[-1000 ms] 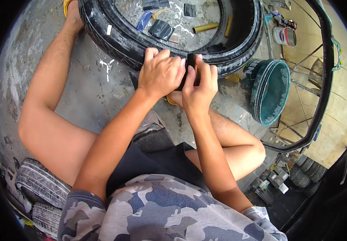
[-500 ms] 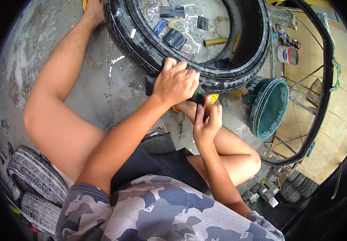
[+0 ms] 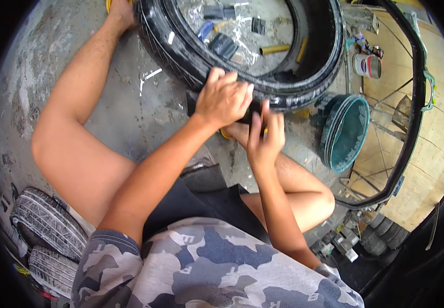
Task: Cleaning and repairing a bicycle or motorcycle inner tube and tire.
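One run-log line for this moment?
left hand: curled at near side of tire | right hand: at dark piece, grip unclear | teal bucket: right of tire

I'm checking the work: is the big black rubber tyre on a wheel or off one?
Off: the black rubber tyre has no wheel in its centre, where the grey floor shows through.

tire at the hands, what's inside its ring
Two yellowish tubes, dark pieces and a blue object show inside the tire. Its near sidewall hides whatever is beneath it.
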Motion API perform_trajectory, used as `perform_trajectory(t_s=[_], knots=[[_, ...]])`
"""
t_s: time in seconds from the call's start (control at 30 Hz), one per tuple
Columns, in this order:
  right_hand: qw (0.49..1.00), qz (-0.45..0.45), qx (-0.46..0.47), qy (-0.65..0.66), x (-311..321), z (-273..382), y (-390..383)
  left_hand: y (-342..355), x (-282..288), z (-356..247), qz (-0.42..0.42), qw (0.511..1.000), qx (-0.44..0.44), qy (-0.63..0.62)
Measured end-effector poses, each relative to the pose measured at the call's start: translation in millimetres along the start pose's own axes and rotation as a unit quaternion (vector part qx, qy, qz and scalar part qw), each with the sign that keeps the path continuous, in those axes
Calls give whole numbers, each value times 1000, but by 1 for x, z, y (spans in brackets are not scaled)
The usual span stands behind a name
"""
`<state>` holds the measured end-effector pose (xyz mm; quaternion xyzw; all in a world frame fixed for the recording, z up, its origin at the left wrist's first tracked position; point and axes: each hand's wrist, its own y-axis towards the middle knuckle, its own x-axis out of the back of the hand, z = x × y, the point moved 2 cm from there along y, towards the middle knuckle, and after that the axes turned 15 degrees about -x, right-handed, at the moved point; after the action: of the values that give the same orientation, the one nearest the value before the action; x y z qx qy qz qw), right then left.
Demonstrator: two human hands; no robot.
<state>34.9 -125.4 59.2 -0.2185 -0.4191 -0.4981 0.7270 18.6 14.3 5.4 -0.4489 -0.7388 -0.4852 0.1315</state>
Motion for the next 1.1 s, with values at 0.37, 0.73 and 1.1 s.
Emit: perform_trajectory(t_s=[0.37,0.73,1.1], knots=[[999,-29,29,-14,2,-30,-31,1,-7,0,3,1000,-2,11],[998,-33,47,-36,0,-31,-2,4,-14,-4,11,1000,0,-4],[1000,-18,10,4,7,-24,32,5,-6,-3,24,999,-11,25]])
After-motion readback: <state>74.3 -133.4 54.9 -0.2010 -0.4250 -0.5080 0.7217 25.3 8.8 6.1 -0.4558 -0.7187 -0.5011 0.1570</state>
